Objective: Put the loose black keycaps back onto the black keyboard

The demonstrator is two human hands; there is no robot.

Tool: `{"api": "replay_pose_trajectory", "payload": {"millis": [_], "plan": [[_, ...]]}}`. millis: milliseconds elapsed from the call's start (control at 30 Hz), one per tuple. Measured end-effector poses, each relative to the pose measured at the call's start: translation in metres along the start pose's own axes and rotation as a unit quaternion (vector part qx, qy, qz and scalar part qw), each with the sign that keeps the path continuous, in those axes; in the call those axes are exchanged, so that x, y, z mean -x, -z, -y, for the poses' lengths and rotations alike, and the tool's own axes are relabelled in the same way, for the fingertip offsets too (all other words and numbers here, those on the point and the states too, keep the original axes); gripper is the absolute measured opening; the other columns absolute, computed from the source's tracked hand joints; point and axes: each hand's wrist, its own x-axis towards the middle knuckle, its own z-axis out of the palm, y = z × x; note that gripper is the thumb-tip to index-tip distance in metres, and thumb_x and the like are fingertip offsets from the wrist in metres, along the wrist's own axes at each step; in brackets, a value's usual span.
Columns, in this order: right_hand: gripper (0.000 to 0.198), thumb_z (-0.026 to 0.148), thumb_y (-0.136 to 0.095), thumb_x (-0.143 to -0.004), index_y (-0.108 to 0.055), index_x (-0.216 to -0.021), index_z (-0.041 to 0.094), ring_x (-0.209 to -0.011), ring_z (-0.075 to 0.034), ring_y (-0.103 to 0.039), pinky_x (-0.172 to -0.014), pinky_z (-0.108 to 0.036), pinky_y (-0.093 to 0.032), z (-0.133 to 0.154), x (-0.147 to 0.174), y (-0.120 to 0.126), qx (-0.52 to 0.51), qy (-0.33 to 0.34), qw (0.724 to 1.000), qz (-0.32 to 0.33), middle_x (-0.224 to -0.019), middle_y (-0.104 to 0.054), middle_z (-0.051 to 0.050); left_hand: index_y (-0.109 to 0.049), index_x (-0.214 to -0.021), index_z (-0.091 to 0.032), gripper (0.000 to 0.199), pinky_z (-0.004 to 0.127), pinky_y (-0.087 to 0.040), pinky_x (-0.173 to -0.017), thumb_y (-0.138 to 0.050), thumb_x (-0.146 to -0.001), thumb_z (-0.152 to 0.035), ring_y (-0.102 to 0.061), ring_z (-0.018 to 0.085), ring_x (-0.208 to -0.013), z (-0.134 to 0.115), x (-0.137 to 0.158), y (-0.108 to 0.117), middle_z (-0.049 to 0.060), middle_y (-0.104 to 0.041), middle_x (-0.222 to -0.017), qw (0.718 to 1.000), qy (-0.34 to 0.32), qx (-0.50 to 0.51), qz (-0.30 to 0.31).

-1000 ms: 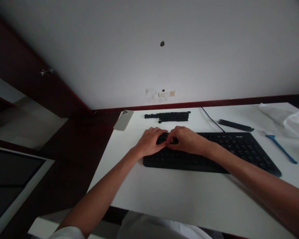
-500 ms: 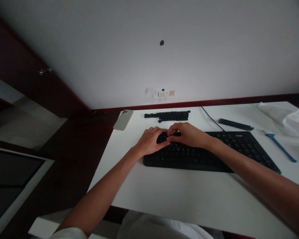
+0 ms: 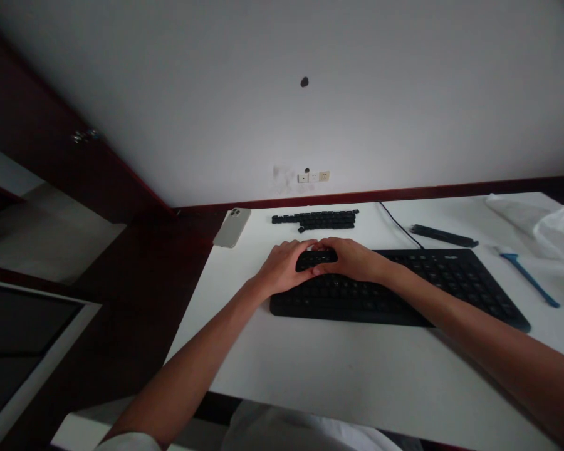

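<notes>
A black keyboard lies on the white table, several of its keys covered by my hands. My left hand curls over its left end, fingers at the far edge and thumb across the keys. Close beside it, my right hand arches over the keyboard in the same way, fingers at the back edge. Both thumbs meet above the keys, and the fingertips of the two hands come together at the back. Whether a small keycap is under the thumbs is hidden.
Behind the keyboard, loose black keycaps stand in rows. A phone lies at the left edge. To the right are a black strip, a blue tool and a white plastic bag. A cable runs toward the wall.
My right hand has shifted slightly left and down; its thumb and fingers have spread from a pinch to rest against my left hand's tips. My left hand stays nearly in place.
</notes>
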Motion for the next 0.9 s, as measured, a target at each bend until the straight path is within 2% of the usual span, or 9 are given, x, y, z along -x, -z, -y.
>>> {"api": "replay_pose_trajectory", "payload": {"millis": [200, 533, 900], "plan": [[0.047, 0.05, -0.074, -0.083, -0.07, -0.121, 0.023, -0.109, -0.03, -0.068, -0.095, -0.041, -0.052, -0.0009, -0.0003, -0.0047, 0.021, 0.008, 1.0, -0.016, -0.117, -0.074, -0.009, -0.049, -0.143, -0.028, 0.059, 0.046, -0.046, -0.101, -0.064, -0.092, -0.052, -0.06, 0.028, -0.118, 0.0002, -0.0009, -0.0029, 0.009, -0.065, -0.128, 1.0, -0.003, -0.005, -0.007], [0.04, 0.046, -0.075, -0.084, -0.071, -0.115, 0.021, -0.11, -0.031, -0.067, -0.096, -0.044, -0.051, -0.0018, 0.0011, -0.0069, 0.035, 0.017, 0.999, -0.024, -0.115, -0.072, -0.011, -0.038, -0.152, -0.029, 0.066, 0.046, -0.045, -0.103, -0.062, -0.094, -0.05, -0.058, 0.029, -0.122, -0.0013, 0.0011, -0.0013, 0.01, -0.063, -0.132, 1.0, -0.009, -0.013, 0.0], [0.047, 0.041, -0.077, -0.083, -0.067, -0.121, 0.016, -0.112, -0.034, -0.065, -0.099, -0.048, -0.05, 0.002, 0.0002, -0.009, 0.06, 0.02, 0.998, -0.031, -0.116, -0.071, -0.015, -0.041, -0.15, -0.027, 0.062, 0.043, -0.047, -0.095, -0.059, -0.095, -0.052, -0.06, 0.027, -0.111, -0.0067, -0.0001, 0.003, 0.01, -0.064, -0.123, 0.999, 0.0, -0.05, 0.019]]}}
